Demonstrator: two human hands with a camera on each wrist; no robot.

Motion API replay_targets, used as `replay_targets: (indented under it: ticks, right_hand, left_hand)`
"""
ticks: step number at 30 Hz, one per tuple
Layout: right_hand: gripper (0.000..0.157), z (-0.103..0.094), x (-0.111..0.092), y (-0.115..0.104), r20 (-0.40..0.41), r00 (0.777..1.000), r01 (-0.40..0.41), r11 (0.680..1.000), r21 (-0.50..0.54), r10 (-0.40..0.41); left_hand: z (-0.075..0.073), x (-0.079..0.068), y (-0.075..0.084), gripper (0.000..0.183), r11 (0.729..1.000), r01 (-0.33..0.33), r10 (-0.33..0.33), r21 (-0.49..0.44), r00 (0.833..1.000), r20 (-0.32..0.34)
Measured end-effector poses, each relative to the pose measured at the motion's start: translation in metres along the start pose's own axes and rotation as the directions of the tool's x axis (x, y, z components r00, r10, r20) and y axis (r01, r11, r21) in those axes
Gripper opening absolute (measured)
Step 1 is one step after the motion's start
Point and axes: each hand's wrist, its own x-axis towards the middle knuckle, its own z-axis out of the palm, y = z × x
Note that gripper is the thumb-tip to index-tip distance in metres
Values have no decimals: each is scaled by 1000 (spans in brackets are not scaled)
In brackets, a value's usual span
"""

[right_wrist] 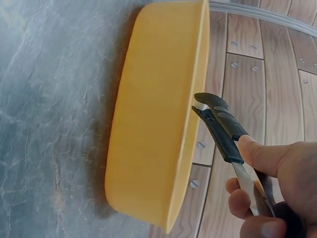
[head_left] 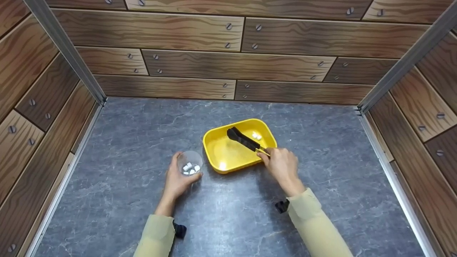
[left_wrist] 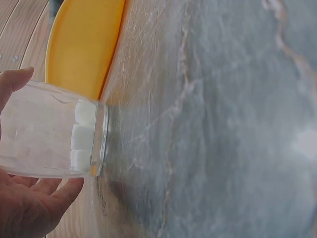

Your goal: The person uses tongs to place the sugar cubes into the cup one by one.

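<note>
My left hand (head_left: 177, 180) curls round a clear glass (head_left: 190, 160), thumb on one side and fingers on the other. Several white cubes (left_wrist: 82, 136) lie at the bottom of the glass, whose base is right at the tabletop in the left wrist view. In my right hand (head_left: 284, 166) is a pair of metal tongs with black tips (right_wrist: 220, 124), pinched between thumb and fingers. A bit of white, apparently a cube (right_wrist: 200, 105), shows between the nearly closed tips. They hang over the yellow tray (head_left: 225, 167), where a few white cubes (head_left: 256, 136) lie toward the far right corner.
The tray stands on a grey marbled tabletop (head_left: 125, 160), just right of the glass. Wood-patterned panels (head_left: 192, 64) enclose the surface at the back and both sides, with metal strips (head_left: 68, 53) at the corners.
</note>
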Motion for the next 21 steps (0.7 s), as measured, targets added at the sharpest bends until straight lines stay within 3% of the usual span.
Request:
replay_targets:
  ticks: [13, 21]
  right_hand:
    - [31, -16, -15, -12, -72, 997, 36, 996, 77, -31]
    - [28, -23, -22, -29, -56, 997, 69, 987, 145, -62]
  left_hand:
    - [-1, 1, -2, 102, 1000, -27, 27, -7, 1000, -14]
    - [-1, 2, -2, 101, 999, -39, 39, -18, 999, -13]
